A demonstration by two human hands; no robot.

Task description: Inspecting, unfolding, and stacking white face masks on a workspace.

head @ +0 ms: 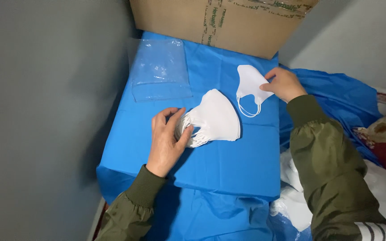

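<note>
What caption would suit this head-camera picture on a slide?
Left hand grips a stack of white face masks while the right hand holds a single mask over a blue sheet.

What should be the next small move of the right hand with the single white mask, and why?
Probably lay the single white fabric face mask, pinched by the right hand, onto the stack of white masks. The left hand grips that stack at its ear loops on the blue cloth, and the single mask lies just beside it.
</note>
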